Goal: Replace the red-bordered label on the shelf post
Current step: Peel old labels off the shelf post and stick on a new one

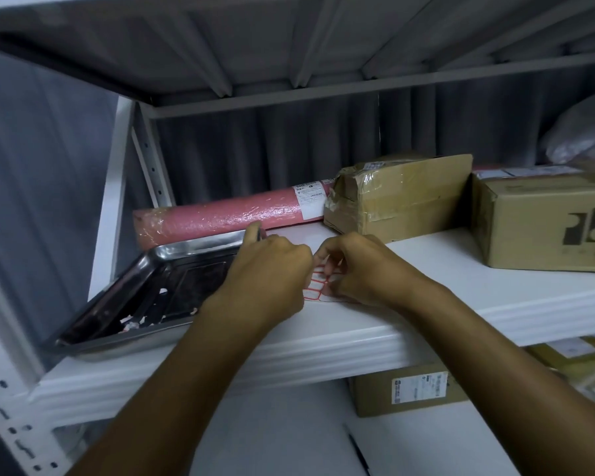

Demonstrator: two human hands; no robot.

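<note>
Label sheet (315, 286): a sheet of small red-bordered labels, lying flat on the white shelf board (461, 266) near its front edge, mostly covered by both hands.

Left hand (268, 266): fingers curled, resting on the left edge of the sheet; whether it pinches the sheet cannot be told. A small object shows above its thumb, too blurred to name.

Right hand (361, 266): fingers curled down onto the sheet, fingertips pressed together at a label near the sheet's middle; the exact grip is hidden.

Metal tray (172, 266): shiny, rectangular, just left of the left hand, tilted with its near corner over the shelf's front-left edge; scraps of paper lie in its near end.

Pink roll (220, 214): wrapped in clear film, lying behind the tray.

Taped cardboard parcel (399, 197): touching the roll's right end.

Cardboard box (543, 221): at far right on the same board.

Shelf post (11, 417): white, perforated, at lower left.

Lower box (409, 389): beneath the board, bearing a shipping label.
</note>
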